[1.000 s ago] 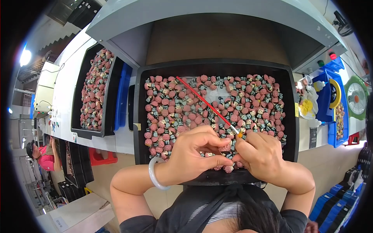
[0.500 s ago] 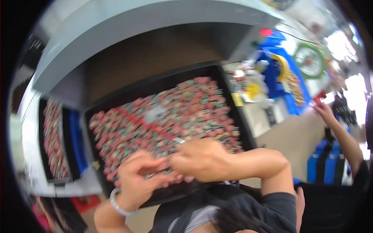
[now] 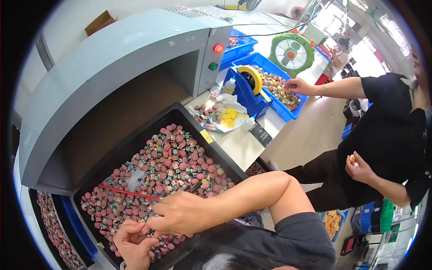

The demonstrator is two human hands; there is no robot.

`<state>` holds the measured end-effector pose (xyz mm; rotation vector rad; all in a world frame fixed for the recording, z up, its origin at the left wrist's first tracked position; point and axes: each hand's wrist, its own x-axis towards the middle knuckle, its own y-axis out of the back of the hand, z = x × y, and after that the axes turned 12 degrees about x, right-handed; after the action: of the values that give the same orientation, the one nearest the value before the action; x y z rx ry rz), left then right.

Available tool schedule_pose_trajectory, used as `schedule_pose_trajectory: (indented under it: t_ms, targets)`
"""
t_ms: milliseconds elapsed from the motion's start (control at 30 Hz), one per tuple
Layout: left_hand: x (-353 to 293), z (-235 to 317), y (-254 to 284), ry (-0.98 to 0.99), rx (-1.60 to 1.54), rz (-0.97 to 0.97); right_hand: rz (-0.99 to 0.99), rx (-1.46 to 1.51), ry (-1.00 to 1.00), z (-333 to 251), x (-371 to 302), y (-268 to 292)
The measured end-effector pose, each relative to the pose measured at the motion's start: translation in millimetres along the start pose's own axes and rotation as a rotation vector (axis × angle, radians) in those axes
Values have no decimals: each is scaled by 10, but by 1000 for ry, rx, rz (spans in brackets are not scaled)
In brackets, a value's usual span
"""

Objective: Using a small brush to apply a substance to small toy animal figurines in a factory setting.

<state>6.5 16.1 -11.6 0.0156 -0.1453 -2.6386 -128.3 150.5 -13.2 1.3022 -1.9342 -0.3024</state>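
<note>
My right hand (image 3: 186,213) is closed round a thin brush with a long red handle (image 3: 128,192); the handle points out to the far left and the bristle end is hidden in my fingers. My left hand (image 3: 132,245) pinches a small pink-topped figurine (image 3: 146,229), mostly covered by the fingers, close against my right fingertips. Both hands are over the near side of a black tray (image 3: 180,108) filled with many small figurines (image 3: 175,155) in pink, grey-green and cream. A translucent whitish piece (image 3: 135,179) lies among them.
A grey arched machine (image 3: 121,49) with red and green buttons stands behind the tray. Right of it are a tape dispenser (image 3: 252,87), yellow material (image 3: 229,117), a blue bin (image 3: 288,116) and a green fan (image 3: 291,54). A co-worker (image 3: 387,126) at right reaches into the bin.
The view has swung right, bringing the co-worker and bench into fuller sight. Both hands stay together over the tray, the brush still in my right hand.
</note>
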Motion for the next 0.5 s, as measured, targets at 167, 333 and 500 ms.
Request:
schedule_pose_trajectory:
  t_ms: [167, 333, 500]
  targets:
    - [30, -49, 33, 30, -23, -66, -22, 32, -26, -9, -11, 31]
    - [32, -72, 36, -6, -52, -48, 9, -31, 10, -2, -21, -16]
    - [28, -194, 201, 22, -72, -128, 60, 162, -49, -5, 54, 109]
